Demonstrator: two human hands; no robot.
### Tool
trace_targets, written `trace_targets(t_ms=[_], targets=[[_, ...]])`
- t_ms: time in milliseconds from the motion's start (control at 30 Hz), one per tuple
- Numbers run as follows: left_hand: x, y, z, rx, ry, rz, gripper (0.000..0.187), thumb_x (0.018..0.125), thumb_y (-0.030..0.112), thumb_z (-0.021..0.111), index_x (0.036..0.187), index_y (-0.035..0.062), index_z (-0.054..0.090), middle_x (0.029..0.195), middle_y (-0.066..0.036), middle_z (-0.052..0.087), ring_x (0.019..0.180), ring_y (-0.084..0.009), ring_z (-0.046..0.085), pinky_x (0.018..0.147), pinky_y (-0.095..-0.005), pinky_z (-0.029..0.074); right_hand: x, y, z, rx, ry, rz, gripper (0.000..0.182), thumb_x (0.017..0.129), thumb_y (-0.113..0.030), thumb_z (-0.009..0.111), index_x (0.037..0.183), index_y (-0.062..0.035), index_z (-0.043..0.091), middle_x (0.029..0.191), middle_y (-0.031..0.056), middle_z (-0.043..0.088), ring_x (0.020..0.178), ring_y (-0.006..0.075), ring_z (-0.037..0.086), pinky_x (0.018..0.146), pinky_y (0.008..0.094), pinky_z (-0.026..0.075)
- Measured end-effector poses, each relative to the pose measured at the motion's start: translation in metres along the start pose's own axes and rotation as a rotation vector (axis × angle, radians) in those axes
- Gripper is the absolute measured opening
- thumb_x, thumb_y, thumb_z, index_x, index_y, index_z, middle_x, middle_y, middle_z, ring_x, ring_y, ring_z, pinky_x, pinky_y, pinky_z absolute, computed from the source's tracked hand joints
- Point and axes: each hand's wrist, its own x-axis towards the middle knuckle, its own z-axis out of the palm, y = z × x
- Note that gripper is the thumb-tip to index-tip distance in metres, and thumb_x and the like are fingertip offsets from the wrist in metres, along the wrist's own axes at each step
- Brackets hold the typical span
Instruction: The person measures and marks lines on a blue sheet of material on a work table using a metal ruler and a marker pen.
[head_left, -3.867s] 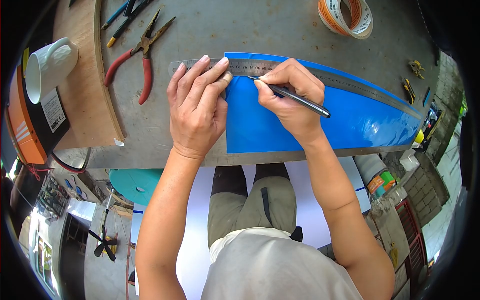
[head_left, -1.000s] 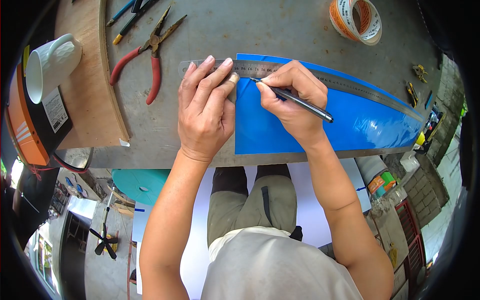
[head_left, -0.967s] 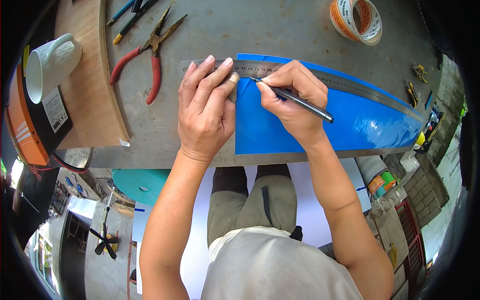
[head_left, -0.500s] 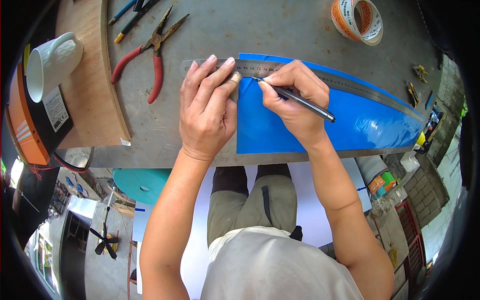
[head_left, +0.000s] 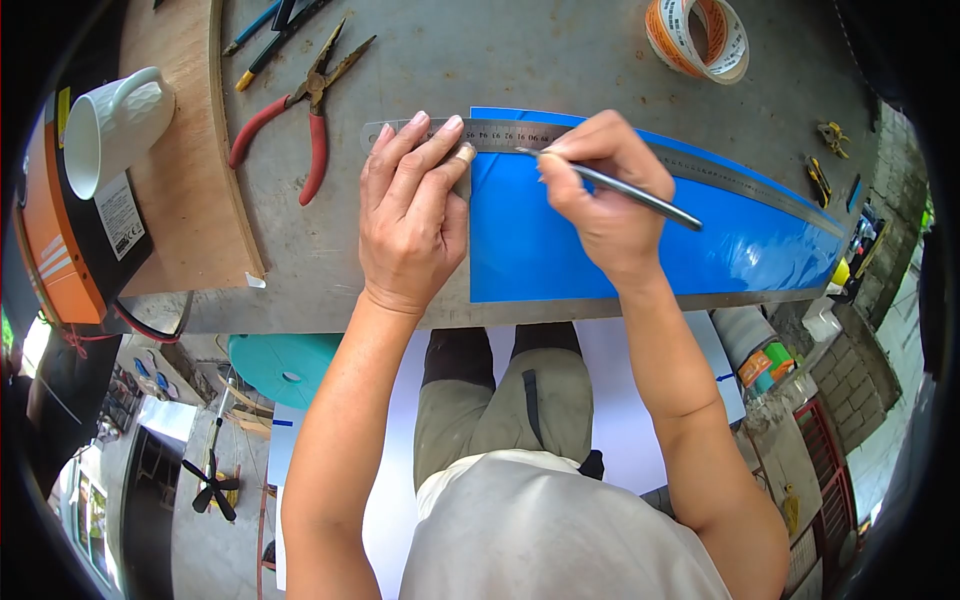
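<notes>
Grey metal bench [head_left: 560, 60], conc. floor [head_left: 215, 550], blockwork [head_left: 848, 385] at R, prob. a bright window [head_left: 92, 510] at lower L

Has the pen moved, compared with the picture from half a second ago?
Yes: the pen moved right, farther from the left edge of the blue sheet.

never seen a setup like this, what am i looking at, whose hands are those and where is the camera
There is no machine here: a person works bare-handed, and one camera on their head looks forward and down, which is why the arms reach up from the bottom. The curved edges come from the wide lens.

The left hand rests flat on one end of a long ruler lying across a blue sheet. The right hand holds a pen, its tip close to the ruler's near edge.

Also on the table are pliers and a tape roll.
</notes>
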Motion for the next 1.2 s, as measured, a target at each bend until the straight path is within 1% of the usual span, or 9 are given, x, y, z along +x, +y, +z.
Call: trace_targets(t_ms=[100,233,300,467,600,800,933,1100,1200], targets=[[-0.001,0.000,0.002,0.022,0.006,0.006,0.033,0.082,-0.008,0.061,0.110,0.0026,0.077,0.132,-0.009,0.075,0.135,-0.0331,0.063,0.121,-0.0524,0.043,0.004,-0.025,-0.032,0.177,0.138,-0.089,0.005,0.094,0.003,0.074,0.095,0.0013,0.069,0.099,0.0076,0.071,0.079,0.0116,0.066,0.067,0.0253,0.053],[0.003,0.001,0.001,0.057,0.014,0.020,0.034,0.088,-0.005,0.064,0.119,0.0043,0.073,0.132,-0.009,0.073,0.134,-0.0330,0.063,0.121,-0.0498,0.043,0.006,-0.046,-0.083,-0.053,0.137,-0.163,0.015,0.109,-0.005,0.057,0.102,0.0024,0.068,0.106,0.0100,0.071,0.082,0.0101,0.063,0.071,0.0248,0.049],[0.008,0.003,-0.002,0.053,0.008,0.017,0.034,0.089,-0.003,0.067,0.122,0.0050,0.071,0.132,-0.009,0.071,0.131,-0.0333,0.063,0.119,-0.0496,0.045,-0.006,-0.061,-0.097,-0.127,0.154,0.042,0.019,0.111,-0.004,0.052,0.105,0.0018,0.070,0.110,0.0106,0.074,0.088,0.0103,0.066,0.076,0.0247,0.050],[0.030,0.005,-0.023,0.103,-0.154,-0.043,0.046,0.083,0.010,0.083,0.126,0.0093,0.067,0.124,-0.008,0.062,0.120,-0.0328,0.057,0.104,-0.0480,0.047,-0.032,-0.064,-0.133,-0.487,0.034,0.151,0.037,0.086,0.019,0.057,0.115,0.0004,0.071,0.111,0.0132,0.073,0.095,0.0261,0.073,0.084,0.0365,0.058],[0.056,0.009,-0.040,0.293,-0.331,-0.065,0.044,0.082,0.017,0.087,0.119,0.0069,0.067,0.120,-0.010,0.063,0.114,-0.0332,0.058,0.098,-0.0453,0.045,-0.038,-0.024,-0.151,-0.613,-0.039,0.119,0.037,0.085,0.015,0.065,0.115,-0.0053,0.073,0.107,0.0135,0.068,0.100,0.0326,0.070,0.087,0.0428,0.057],[0.077,0.015,-0.038,0.422,-0.483,-0.083,0.041,0.080,0.020,0.087,0.113,0.0057,0.066,0.116,-0.011,0.065,0.112,-0.0345,0.059,0.094,-0.0469,0.045,-0.029,-0.013,-0.157,-0.753,-0.087,0.133,0.039,0.084,-0.002,0.083,0.121,-0.0088,0.071,0.123,0.0110,0.062,0.116,0.0326,0.064,0.100,0.0456,0.052],[0.077,0.019,-0.042,0.437,-0.548,-0.102,0.038,0.083,0.017,0.085,0.112,0.0050,0.065,0.108,-0.011,0.067,0.108,-0.0345,0.060,0.094,-0.0476,0.045,-0.022,-0.008,-0.164,-0.750,-0.123,0.126,0.041,0.085,-0.002,0.083,0.123,-0.0091,0.070,0.126,0.0114,0.061,0.119,0.0337,0.063,0.103,0.0453,0.051],[0.036,0.022,-0.060,0.053,-0.438,-0.159,0.016,0.093,0.001,0.072,0.106,0.0036,0.064,0.096,-0.015,0.066,0.093,-0.0372,0.064,0.083,-0.0469,0.047,-0.025,-0.010,-0.175,-0.832,-0.181,-0.006,0.018,0.087,-0.003,0.078,0.104,-0.0057,0.072,0.118,0.0095,0.064,0.110,0.0323,0.063,0.093,0.0452,0.051],[0.009,0.046,-0.078,0.109,-0.392,-0.193,0.011,0.095,-0.003,0.067,0.104,0.0023,0.065,0.093,-0.017,0.064,0.087,-0.0381,0.064,0.076,-0.0465,0.049,-0.043,-0.025,-0.170,-0.820,-0.147,-0.099,0.008,0.089,-0.001,0.073,0.095,-0.0058,0.071,0.112,0.0083,0.066,0.102,0.0306,0.062,0.088,0.0442,0.049]])
